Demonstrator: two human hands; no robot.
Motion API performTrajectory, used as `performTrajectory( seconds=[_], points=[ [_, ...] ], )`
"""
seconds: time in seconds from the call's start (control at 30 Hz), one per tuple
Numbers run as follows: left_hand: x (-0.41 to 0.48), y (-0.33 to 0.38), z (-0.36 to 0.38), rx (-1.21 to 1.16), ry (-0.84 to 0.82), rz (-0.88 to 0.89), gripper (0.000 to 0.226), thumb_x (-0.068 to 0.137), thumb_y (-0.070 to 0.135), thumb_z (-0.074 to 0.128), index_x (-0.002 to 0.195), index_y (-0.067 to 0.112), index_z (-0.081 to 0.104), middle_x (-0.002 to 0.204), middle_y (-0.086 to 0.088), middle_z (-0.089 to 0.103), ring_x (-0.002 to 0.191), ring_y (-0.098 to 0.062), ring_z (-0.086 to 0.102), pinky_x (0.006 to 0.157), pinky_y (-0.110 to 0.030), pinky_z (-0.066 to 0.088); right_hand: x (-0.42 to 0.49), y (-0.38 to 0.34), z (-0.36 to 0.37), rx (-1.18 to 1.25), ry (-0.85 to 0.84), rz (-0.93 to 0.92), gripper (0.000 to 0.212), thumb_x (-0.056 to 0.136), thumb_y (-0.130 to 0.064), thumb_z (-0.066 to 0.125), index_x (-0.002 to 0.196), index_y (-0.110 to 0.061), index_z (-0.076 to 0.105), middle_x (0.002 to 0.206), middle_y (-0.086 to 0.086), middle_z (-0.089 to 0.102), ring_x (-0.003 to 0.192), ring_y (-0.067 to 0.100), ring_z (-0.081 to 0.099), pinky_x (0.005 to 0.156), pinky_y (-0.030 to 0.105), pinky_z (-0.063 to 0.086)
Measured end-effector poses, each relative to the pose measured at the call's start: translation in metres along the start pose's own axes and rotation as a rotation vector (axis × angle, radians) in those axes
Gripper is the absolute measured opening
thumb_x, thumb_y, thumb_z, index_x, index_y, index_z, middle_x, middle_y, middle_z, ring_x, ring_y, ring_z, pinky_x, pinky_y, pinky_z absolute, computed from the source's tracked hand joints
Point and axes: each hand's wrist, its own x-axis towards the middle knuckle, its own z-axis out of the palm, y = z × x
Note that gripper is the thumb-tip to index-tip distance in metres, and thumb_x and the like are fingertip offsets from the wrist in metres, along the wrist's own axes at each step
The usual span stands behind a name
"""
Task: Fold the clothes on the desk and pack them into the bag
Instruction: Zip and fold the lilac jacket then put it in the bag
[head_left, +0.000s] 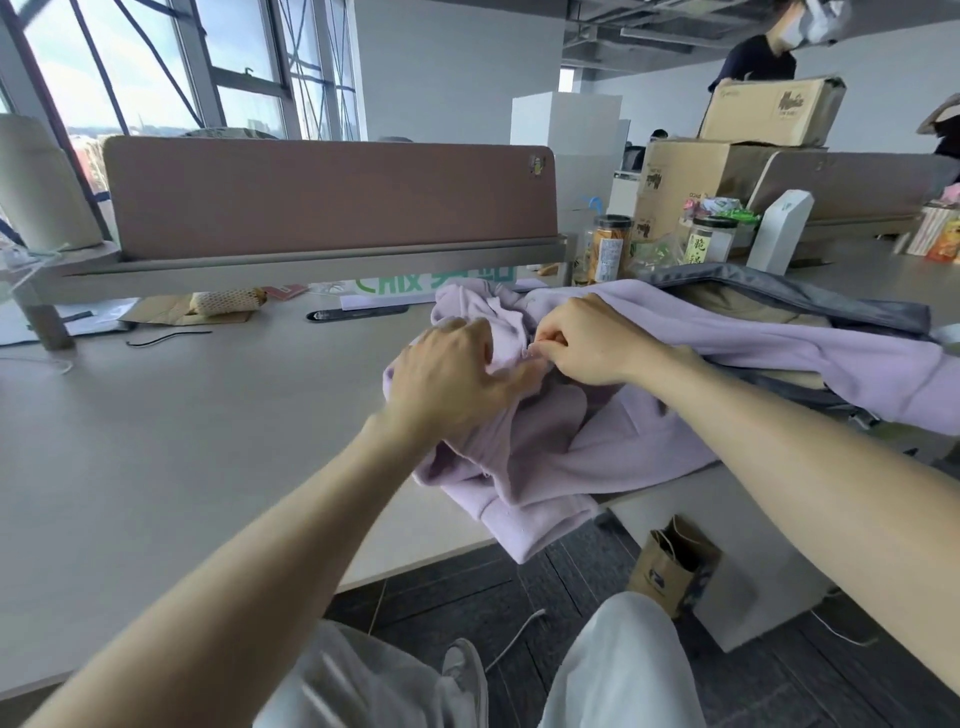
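Garment (649, 436) lies bunched at desk (182, 415) edge, partly over bag (831, 296). Left hand (452, 379) grips it; right hand (587, 343) pinches its cloth. I would spread it flat before folding.

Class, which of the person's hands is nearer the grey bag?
Right. The right hand pinches the lilac garment close beside the grey bag; the left hand grips the garment farther from it.

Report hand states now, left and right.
Left hand: fingers curled, gripping the lilac garment.
Right hand: pinching the same garment's fabric.
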Motion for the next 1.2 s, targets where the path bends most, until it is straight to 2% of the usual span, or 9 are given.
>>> performTrajectory(
  seconds=[0.1, 0.23, 0.37, 0.5, 0.6, 0.67, 0.8, 1.03, 1.2],
  points=[
    [0.019, -0.005, 0.024, 0.068, -0.288, 0.066, 0.062, 0.093, 0.072, 0.037, 0.058, 0.021, 0.041, 0.078, -0.002, 0.051, 0.095, -0.030, 0.059, 0.075, -0.039, 0.046, 0.001, -0.002, -0.004, -0.027, 0.007, -0.015, 0.042, 0.089, -0.020, 0.063, 0.051, -0.005, 0.051, 0.053, 0.004, 0.054, 0.051, 0.018, 0.036, 0.054, 0.038, 0.032],
    [0.019, -0.004, 0.027, -0.022, -0.323, 0.119, 0.056, 0.102, 0.045, 0.038, 0.053, 0.018, 0.037, 0.058, 0.000, 0.041, 0.073, -0.034, 0.055, 0.079, -0.048, 0.052, 0.011, 0.000, 0.004, -0.165, 0.061, 0.009, 0.046, 0.082, -0.013, 0.063, 0.046, -0.011, 0.034, 0.046, 0.005, 0.033, 0.050, 0.020, 0.023, 0.050, 0.036, 0.024],
    [0.008, -0.001, 0.024, -0.033, -0.411, 0.189, 0.049, 0.101, 0.032, 0.044, 0.057, 0.012, 0.037, 0.059, -0.001, 0.037, 0.071, -0.028, 0.045, 0.067, -0.034, 0.038, 0.040, 0.024, 0.007, -0.276, 0.045, 0.077, 0.036, 0.080, -0.003, 0.058, 0.048, -0.009, 0.042, 0.048, 0.002, 0.037, 0.058, 0.024, 0.034, 0.050, 0.034, 0.025],
    [0.002, -0.010, 0.032, -0.074, -0.620, 0.274, 0.048, 0.081, 0.054, 0.043, 0.052, 0.016, 0.044, 0.046, 0.000, 0.033, 0.052, -0.021, 0.036, 0.077, -0.044, 0.052, 0.079, 0.064, 0.014, -0.284, 0.054, 0.137, 0.021, 0.087, -0.007, 0.057, 0.071, -0.001, 0.070, 0.073, 0.007, 0.065, 0.075, 0.029, 0.057, 0.061, 0.033, 0.045],
    [0.023, -0.013, 0.028, -0.147, -0.863, 0.126, 0.056, 0.083, 0.055, 0.058, 0.046, 0.015, 0.044, 0.046, 0.004, 0.043, 0.047, -0.009, 0.043, 0.065, -0.029, 0.048, 0.108, 0.089, 0.025, -0.161, 0.106, 0.182, 0.023, 0.090, -0.017, 0.061, 0.075, -0.004, 0.072, 0.078, 0.012, 0.068, 0.074, 0.030, 0.061, 0.064, 0.033, 0.048],
    [0.051, -0.017, 0.027, -0.235, -0.809, 0.025, 0.060, 0.083, 0.063, 0.062, 0.049, 0.014, 0.054, 0.050, 0.001, 0.060, 0.046, -0.010, 0.055, 0.057, -0.024, 0.046, 0.123, 0.098, 0.030, -0.125, 0.081, 0.158, 0.026, 0.090, -0.018, 0.060, 0.073, -0.003, 0.072, 0.076, 0.012, 0.068, 0.074, 0.032, 0.061, 0.065, 0.035, 0.050],
    [0.127, -0.041, 0.063, -0.198, -0.396, -0.100, 0.076, 0.085, 0.074, 0.053, 0.066, 0.002, 0.065, 0.063, -0.012, 0.071, 0.046, -0.010, 0.063, 0.059, -0.022, 0.048, 0.141, 0.101, 0.037, -0.084, 0.095, 0.094, 0.025, 0.087, -0.022, 0.059, 0.074, -0.008, 0.075, 0.072, 0.007, 0.067, 0.071, 0.029, 0.059, 0.068, 0.035, 0.050],
    [0.166, -0.054, 0.118, -0.372, -0.415, -0.136, 0.045, 0.099, 0.032, 0.054, 0.059, 0.012, 0.050, 0.053, -0.003, 0.052, 0.042, -0.015, 0.050, 0.037, -0.017, 0.039, 0.164, 0.113, 0.040, -0.126, 0.093, 0.101, 0.018, 0.085, -0.019, 0.064, 0.075, -0.014, 0.078, 0.070, 0.004, 0.068, 0.075, 0.027, 0.062, 0.072, 0.038, 0.055],
    [0.139, -0.072, 0.137, -0.502, -0.595, -0.001, 0.051, 0.095, 0.021, 0.057, 0.044, 0.023, 0.050, 0.049, 0.011, 0.050, 0.053, -0.002, 0.046, 0.069, -0.028, 0.041, 0.191, 0.132, 0.058, -0.268, 0.061, 0.190, 0.018, 0.083, -0.012, 0.062, 0.078, -0.012, 0.079, 0.078, 0.008, 0.073, 0.079, 0.030, 0.065, 0.070, 0.037, 0.055]
  ],
)
